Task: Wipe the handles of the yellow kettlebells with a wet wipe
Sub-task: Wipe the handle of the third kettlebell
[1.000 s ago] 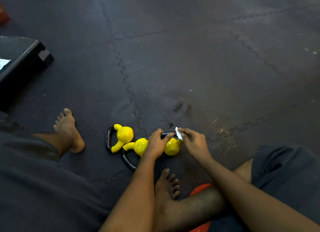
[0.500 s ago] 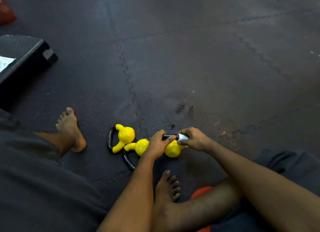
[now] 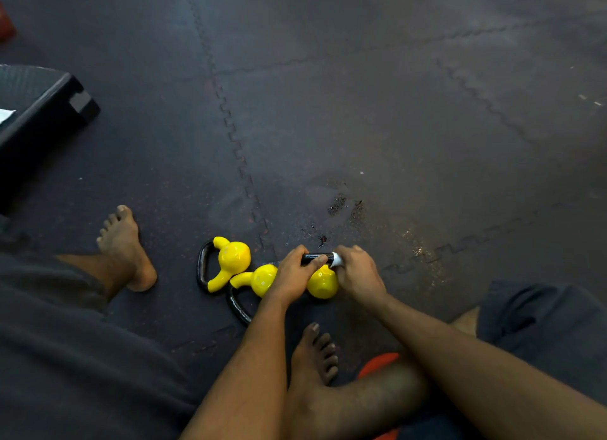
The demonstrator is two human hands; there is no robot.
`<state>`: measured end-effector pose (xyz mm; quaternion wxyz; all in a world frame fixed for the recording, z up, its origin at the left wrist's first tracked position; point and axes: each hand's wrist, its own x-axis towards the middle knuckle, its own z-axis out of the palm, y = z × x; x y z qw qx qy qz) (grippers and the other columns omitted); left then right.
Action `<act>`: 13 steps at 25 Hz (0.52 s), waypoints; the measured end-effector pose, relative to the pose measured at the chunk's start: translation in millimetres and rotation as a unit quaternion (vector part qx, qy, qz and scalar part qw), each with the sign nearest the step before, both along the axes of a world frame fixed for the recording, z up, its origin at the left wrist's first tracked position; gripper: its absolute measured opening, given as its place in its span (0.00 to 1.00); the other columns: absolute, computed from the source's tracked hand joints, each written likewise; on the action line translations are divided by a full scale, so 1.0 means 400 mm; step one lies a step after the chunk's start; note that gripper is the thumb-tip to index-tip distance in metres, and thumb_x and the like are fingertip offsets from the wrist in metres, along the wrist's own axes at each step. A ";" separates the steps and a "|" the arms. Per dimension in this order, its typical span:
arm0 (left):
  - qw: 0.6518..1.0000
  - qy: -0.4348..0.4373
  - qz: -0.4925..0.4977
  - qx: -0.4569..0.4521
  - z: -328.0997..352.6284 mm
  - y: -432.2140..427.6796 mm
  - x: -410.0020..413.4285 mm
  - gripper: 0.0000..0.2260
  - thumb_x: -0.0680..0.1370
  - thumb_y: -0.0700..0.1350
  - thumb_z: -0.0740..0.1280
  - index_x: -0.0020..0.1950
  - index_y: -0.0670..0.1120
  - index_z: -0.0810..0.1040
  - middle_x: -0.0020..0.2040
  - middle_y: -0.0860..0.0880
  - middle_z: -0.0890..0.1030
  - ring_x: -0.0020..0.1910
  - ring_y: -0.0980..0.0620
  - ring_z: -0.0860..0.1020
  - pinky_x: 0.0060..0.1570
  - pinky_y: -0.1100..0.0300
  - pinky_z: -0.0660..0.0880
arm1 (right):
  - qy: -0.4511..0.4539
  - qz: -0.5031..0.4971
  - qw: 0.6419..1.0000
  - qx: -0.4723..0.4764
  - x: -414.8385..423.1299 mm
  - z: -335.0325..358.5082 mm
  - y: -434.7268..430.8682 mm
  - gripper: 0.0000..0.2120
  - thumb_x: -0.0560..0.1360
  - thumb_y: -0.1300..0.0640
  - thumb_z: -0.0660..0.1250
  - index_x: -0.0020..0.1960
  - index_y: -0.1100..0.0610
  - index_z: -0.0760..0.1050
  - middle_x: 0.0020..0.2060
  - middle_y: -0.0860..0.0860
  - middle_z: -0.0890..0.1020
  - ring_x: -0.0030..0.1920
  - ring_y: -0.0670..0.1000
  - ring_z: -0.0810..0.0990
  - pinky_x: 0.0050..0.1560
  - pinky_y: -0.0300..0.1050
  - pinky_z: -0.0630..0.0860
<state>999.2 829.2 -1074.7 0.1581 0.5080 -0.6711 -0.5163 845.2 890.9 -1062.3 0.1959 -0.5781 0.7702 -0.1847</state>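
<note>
My left hand [image 3: 292, 275] gripped the handle [image 3: 312, 259] above the kettlebell [image 3: 323, 283]; my right hand [image 3: 358, 275] pinched the wipe [image 3: 336, 259] against its end.

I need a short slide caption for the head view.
Left hand steadies a yellow kettlebell while right hand wipes its black handle.

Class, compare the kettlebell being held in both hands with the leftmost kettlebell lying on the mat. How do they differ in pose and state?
The held kettlebell has its black handle up, gripped by the left hand; the leftmost kettlebell lies on its side, handle pointing left. The right hand presses a white wipe on the held kettlebell's handle; nothing touches the leftmost kettlebell. The held kettlebell is partly hidden by hands; the leftmost shows fully. Both have yellow bodies and black handles.
</note>
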 end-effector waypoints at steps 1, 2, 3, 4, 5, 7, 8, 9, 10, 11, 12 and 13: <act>1.000 0.000 -0.005 0.001 0.001 -0.003 0.001 0.16 0.77 0.57 0.67 0.41 0.47 0.69 0.37 0.49 0.71 0.37 0.52 0.68 0.36 0.56 0.64 | -0.001 0.038 0.998 0.052 -0.019 0.023 -0.020 0.04 0.69 0.60 0.69 0.42 0.58 0.76 0.39 0.57 0.80 0.42 0.59 0.77 0.36 0.46 0.64; 1.000 0.000 -0.010 -0.001 0.003 -0.005 0.001 0.15 0.77 0.56 0.68 0.41 0.47 0.69 0.37 0.49 0.70 0.37 0.52 0.68 0.35 0.56 0.64 | 0.000 0.086 0.991 0.104 -0.044 0.043 -0.040 0.07 0.70 0.57 0.72 0.44 0.58 0.77 0.40 0.57 0.81 0.43 0.58 0.78 0.36 0.46 0.66; 1.000 -0.001 -0.014 -0.005 0.005 -0.007 0.000 0.15 0.77 0.56 0.68 0.40 0.47 0.69 0.37 0.50 0.70 0.37 0.53 0.68 0.35 0.57 0.64 | -0.006 0.130 0.979 0.155 -0.066 0.066 -0.056 0.09 0.70 0.54 0.73 0.46 0.58 0.78 0.41 0.55 0.81 0.42 0.55 0.78 0.36 0.45 0.67; 1.000 -0.002 -0.017 -0.010 0.006 -0.007 -0.002 0.15 0.76 0.56 0.69 0.40 0.48 0.69 0.37 0.50 0.70 0.37 0.53 0.68 0.35 0.57 0.63 | -0.018 0.164 0.967 0.192 -0.086 0.079 -0.065 0.10 0.71 0.53 0.73 0.48 0.58 0.79 0.41 0.54 0.80 0.42 0.53 0.77 0.36 0.45 0.68; 1.000 -0.002 -0.019 -0.017 0.006 -0.006 -0.004 0.15 0.76 0.56 0.69 0.40 0.48 0.68 0.37 0.50 0.70 0.37 0.53 0.68 0.34 0.58 0.63 | -0.033 0.188 0.958 0.212 -0.101 0.090 -0.066 0.10 0.72 0.52 0.72 0.49 0.57 0.79 0.41 0.54 0.81 0.41 0.52 0.77 0.37 0.45 0.69; 0.999 -0.003 -0.018 -0.028 0.005 -0.005 -0.010 0.15 0.76 0.56 0.69 0.40 0.48 0.68 0.37 0.50 0.70 0.36 0.53 0.68 0.34 0.57 0.63 | -0.091 0.184 0.959 0.194 -0.126 0.095 -0.057 0.07 0.74 0.52 0.70 0.49 0.54 0.80 0.41 0.52 0.82 0.39 0.48 0.77 0.38 0.44 0.70; 0.999 -0.005 -0.014 -0.029 0.004 -0.004 -0.013 0.15 0.76 0.56 0.69 0.40 0.47 0.68 0.37 0.49 0.70 0.36 0.53 0.68 0.35 0.57 0.63 | -0.141 0.159 0.962 0.170 -0.129 0.091 -0.043 0.06 0.75 0.52 0.70 0.49 0.53 0.80 0.39 0.50 0.82 0.37 0.44 0.76 0.38 0.41 0.71; 1.000 -0.005 -0.009 -0.030 0.003 -0.003 -0.014 0.15 0.76 0.56 0.69 0.41 0.47 0.69 0.38 0.49 0.71 0.37 0.53 0.68 0.35 0.56 0.63 | -0.200 0.121 0.962 0.141 -0.126 0.082 -0.023 0.05 0.76 0.53 0.69 0.50 0.53 0.81 0.38 0.48 0.82 0.36 0.41 0.76 0.37 0.36 0.71; 1.000 -0.004 -0.005 -0.027 0.001 -0.001 -0.016 0.15 0.76 0.56 0.68 0.41 0.47 0.69 0.39 0.49 0.71 0.37 0.53 0.68 0.36 0.56 0.64 | -0.259 0.068 0.957 0.109 -0.118 0.066 -0.002 0.06 0.77 0.55 0.68 0.52 0.55 0.81 0.38 0.47 0.82 0.36 0.39 0.76 0.38 0.34 0.71; 1.000 0.001 -0.003 -0.021 0.001 0.001 -0.015 0.15 0.77 0.56 0.68 0.42 0.47 0.69 0.40 0.49 0.71 0.38 0.53 0.69 0.37 0.56 0.65 | -0.303 0.003 0.950 0.075 -0.111 0.047 0.016 0.08 0.77 0.55 0.68 0.53 0.57 0.81 0.37 0.48 0.82 0.36 0.40 0.76 0.39 0.35 0.72; 1.000 0.008 0.001 -0.008 0.002 0.002 -0.015 0.14 0.77 0.56 0.67 0.44 0.46 0.70 0.41 0.49 0.72 0.39 0.53 0.69 0.38 0.56 0.66 | -0.331 -0.066 0.940 0.046 -0.105 0.028 0.028 0.09 0.77 0.54 0.68 0.53 0.58 0.81 0.37 0.49 0.82 0.36 0.42 0.76 0.39 0.37 0.72; 1.000 0.014 0.004 0.010 0.002 0.002 -0.013 0.13 0.78 0.55 0.66 0.46 0.45 0.71 0.42 0.49 0.72 0.40 0.53 0.70 0.40 0.56 0.67 | -0.340 -0.127 0.932 0.024 -0.095 0.012 0.035 0.09 0.76 0.53 0.69 0.51 0.57 0.80 0.36 0.49 0.81 0.36 0.45 0.76 0.39 0.40 0.71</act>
